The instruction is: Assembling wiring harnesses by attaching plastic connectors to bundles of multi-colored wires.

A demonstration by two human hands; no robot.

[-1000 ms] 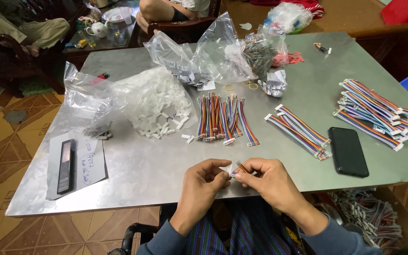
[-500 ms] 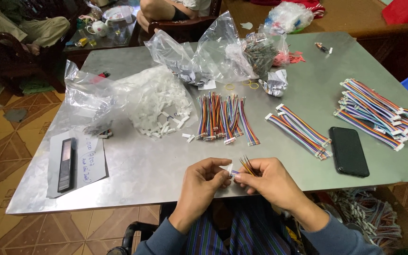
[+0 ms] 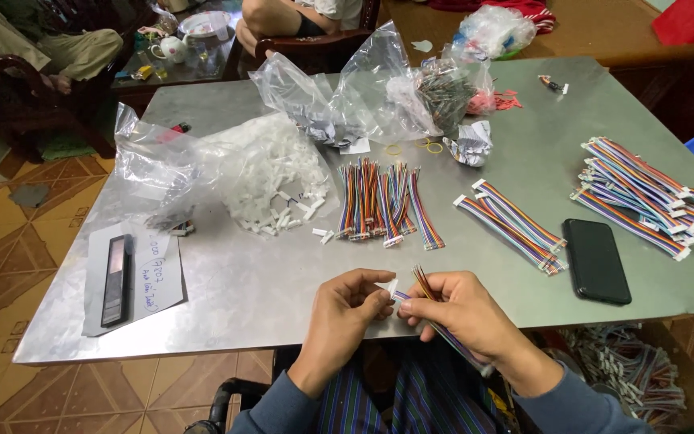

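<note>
Fingers of the left hand pinch a small white connector, apparently against the end of a multicoloured ribbon cable that the right hand grips between thumb and fingers, just over the near edge of the metal table. Loose cables lie mid-table; a black phone rests near the right edge.

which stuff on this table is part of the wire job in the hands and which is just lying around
In use: left hand pinching a small white connector; right hand holding a multicoloured wire bundle; heap of white connectors; loose wire bundles; finished cables.

Lying about: black phone; dark remote-like bar on paper; crumpled wrapper; rubber bands.
</note>
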